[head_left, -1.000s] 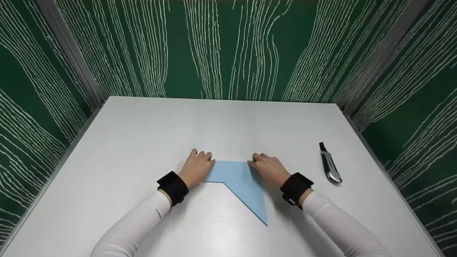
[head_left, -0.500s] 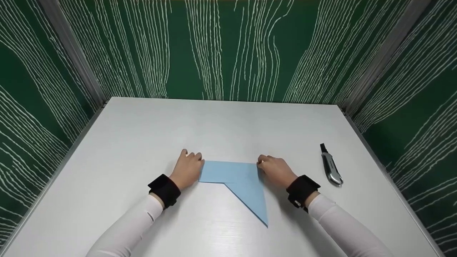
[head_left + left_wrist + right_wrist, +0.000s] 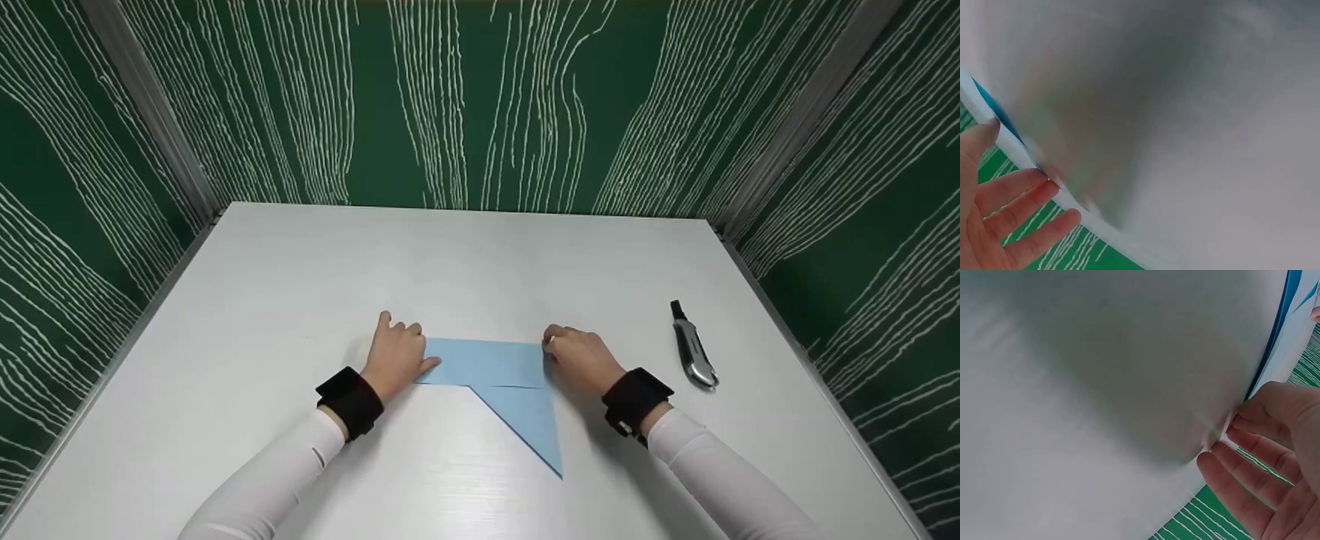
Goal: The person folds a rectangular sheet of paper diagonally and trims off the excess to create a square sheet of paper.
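A folded sheet of light blue paper (image 3: pixel 487 364) lies on the white table, a flat band with a pointed flap toward the near right. My left hand (image 3: pixel 395 356) rests at the band's left end, thumb on the paper and fingers beyond its edge. In the left wrist view, its fingers (image 3: pixel 1022 199) are spread and fairly straight, with the blue edge (image 3: pixel 1002 112) by the thumb. My right hand (image 3: pixel 581 358) pinches the paper's upper right corner between thumb and forefinger. The right wrist view shows these fingertips at the end of the blue edge (image 3: pixel 1275 332).
A grey and black utility knife (image 3: pixel 695 349) lies on the table (image 3: pixel 480 270) to the right of my right hand. Green walls (image 3: pixel 375 105) with white wavy lines enclose the table's back and sides.
My hands have slid apart along the paper's upper edge to its two ends. My left thumb has moved out onto the paper. A crease line now shows across the flap's top.
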`<state>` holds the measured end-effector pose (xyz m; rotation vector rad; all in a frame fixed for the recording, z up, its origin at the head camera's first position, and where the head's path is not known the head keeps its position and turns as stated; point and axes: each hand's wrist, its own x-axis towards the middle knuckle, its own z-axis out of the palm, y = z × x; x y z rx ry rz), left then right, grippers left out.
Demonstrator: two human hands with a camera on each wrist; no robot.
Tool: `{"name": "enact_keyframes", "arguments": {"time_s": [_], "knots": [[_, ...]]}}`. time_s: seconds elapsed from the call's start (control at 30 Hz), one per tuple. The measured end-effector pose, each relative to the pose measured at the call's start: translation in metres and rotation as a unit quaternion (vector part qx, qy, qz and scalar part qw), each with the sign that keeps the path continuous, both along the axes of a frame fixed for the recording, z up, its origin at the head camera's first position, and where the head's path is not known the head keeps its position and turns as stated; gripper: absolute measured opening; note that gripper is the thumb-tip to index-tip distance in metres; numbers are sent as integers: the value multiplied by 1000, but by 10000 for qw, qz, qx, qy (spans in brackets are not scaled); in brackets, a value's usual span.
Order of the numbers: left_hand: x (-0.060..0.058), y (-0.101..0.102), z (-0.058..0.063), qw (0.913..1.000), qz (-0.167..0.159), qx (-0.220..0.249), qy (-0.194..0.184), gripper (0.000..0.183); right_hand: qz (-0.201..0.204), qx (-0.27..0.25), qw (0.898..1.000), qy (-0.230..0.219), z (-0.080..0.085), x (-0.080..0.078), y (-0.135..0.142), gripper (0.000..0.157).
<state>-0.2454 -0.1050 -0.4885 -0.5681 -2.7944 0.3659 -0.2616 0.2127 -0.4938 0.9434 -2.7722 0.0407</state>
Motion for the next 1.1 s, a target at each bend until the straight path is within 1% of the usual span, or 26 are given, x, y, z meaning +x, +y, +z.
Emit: {"name": "enact_keyframes", "arguments": {"time_s": [0.2,0.33,0.4,0.47,0.57,0.67,0.77,0.9,1.0,1.1], "knots": [[-1,0,0,9998,128,-84,-159,65,-25,-111,9999,-75,-2,0,1,15],[0,4,3,9994,156,-132,-289,67,14,-109,9999,41,-4,2,4,14],[-2,7,4,9988,238,-303,-306,70,49,-68,9998,194,-5,3,5,11],[-3,10,5,9970,360,-591,-348,75,95,12,9993,354,-6,4,5,9],[-6,16,7,9911,556,-1088,-529,84,138,159,9982,558,-7,6,4,8],[-11,22,9,9862,733,-1252,-795,92,162,290,9970,697,-5,8,2,7],[-18,25,10,9840,967,-1117,-992,99,271,381,9957,804,-4,12,-1,12],[-27,26,9,9821,1222,-846,-1154,107,564,614,9931,821,-2,19,-5,22],[-33,26,6,9809,1300,-594,-1319,111,702,827,9915,722,0,23,-7,26],[-35,27,5,9807,1281,-221,-1459,109,704,951,9908,661,3,27,-7,27]]}}
